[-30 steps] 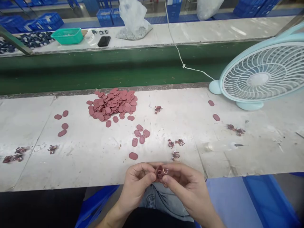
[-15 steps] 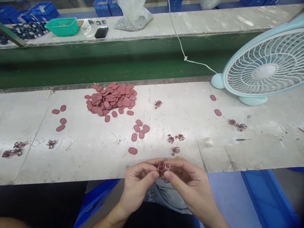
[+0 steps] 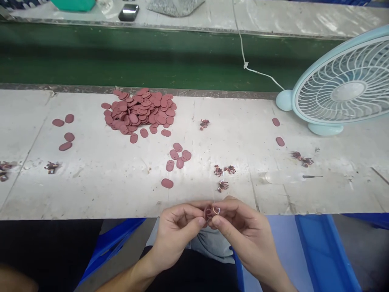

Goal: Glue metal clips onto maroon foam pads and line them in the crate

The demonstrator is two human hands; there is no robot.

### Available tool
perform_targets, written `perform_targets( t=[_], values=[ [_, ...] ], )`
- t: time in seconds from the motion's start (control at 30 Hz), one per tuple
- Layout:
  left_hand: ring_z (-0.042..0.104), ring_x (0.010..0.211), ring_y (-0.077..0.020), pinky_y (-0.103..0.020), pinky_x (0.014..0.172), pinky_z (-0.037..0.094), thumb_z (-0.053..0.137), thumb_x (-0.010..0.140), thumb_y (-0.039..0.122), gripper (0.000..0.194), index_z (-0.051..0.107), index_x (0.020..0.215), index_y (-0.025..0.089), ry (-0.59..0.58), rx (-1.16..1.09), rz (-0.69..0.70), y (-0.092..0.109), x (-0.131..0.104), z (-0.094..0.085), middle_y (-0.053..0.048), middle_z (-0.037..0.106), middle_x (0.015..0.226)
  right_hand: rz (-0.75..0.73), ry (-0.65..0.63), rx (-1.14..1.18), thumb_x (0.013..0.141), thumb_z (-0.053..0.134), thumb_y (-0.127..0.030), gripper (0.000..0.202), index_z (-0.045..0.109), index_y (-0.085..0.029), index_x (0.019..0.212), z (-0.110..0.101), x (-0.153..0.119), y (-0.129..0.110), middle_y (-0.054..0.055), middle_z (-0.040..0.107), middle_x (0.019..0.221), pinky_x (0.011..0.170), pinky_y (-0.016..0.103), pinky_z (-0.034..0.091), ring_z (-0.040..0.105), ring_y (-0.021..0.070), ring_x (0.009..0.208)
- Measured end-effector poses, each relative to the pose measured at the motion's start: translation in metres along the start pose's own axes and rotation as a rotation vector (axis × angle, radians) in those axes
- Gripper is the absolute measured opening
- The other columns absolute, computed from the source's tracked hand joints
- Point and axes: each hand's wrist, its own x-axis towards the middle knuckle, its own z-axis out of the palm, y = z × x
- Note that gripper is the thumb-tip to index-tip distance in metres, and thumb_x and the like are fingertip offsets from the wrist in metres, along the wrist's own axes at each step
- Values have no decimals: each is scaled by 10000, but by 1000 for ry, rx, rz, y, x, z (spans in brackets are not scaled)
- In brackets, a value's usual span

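Note:
My left hand [image 3: 179,233] and my right hand [image 3: 247,231] meet at the table's front edge. Between their fingertips is a small dark red piece [image 3: 208,213] with a shiny metal ring [image 3: 216,210]. My left fingers pinch its dark red side, and my right thumb and forefinger close on the ring side. Fingertips hide part of it. Beyond my hands lie several small dark red clusters with rings [image 3: 223,186]. Further left is a single reddish oval disc [image 3: 167,183], with a loose group of discs [image 3: 180,163] behind it.
A large pile of reddish discs [image 3: 142,111] lies near the table's back edge. On the right stands a light blue fan [image 3: 346,91] with a white cord [image 3: 261,74]. A clear bottle with a dark thin tip [image 3: 281,177] lies below it. A phone [image 3: 129,12] is on the back shelf.
The view has tilted down and shifted slightly, so the table items appear higher. Both hands keep hold of the small piece, with only slight finger movement.

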Motion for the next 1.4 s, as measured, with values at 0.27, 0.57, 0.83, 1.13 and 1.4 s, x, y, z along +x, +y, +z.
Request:
perform_targets(
  t=[0.27,0.57,0.83,1.13,1.4],
  values=[
    [746,989,-267,-352,869,588,746,853,197,54,790,825,181,22,-16,-6,-4,-4,3,-103,787,1118,-21,91,71,889,728,-219,156,738,-291,1027,5,-6,7,13,771,907,728,221,623,735,138,817],
    [745,996,-251,-357,917,582,751,845,176,49,793,826,191,25,-59,9,-1,-4,8,-86,796,1082,-53,130,83,885,730,-203,158,737,-288,1017,9,-7,9,2,735,870,723,223,620,723,130,792],
    [744,1005,-280,-375,870,609,758,836,214,39,790,838,190,47,-28,26,-4,-6,9,-115,774,1164,-2,119,136,907,710,-224,159,727,-291,1050,5,-11,19,19,758,901,740,284,624,731,160,800],
    [642,1130,-312,-451,1000,502,810,769,211,349,752,1111,256,356,1207,638,31,13,-62,-93,722,1178,-35,571,122,822,794,-299,144,757,-268,958,-79,-50,47,45,752,881,623,270,619,727,172,730],
    [671,1071,-290,-450,1009,508,783,806,278,240,750,1038,228,426,1591,678,37,24,-65,-45,752,1081,20,890,-166,788,810,-342,261,698,-225,991,-151,-94,95,44,743,935,766,386,631,734,204,834]
  ],
)
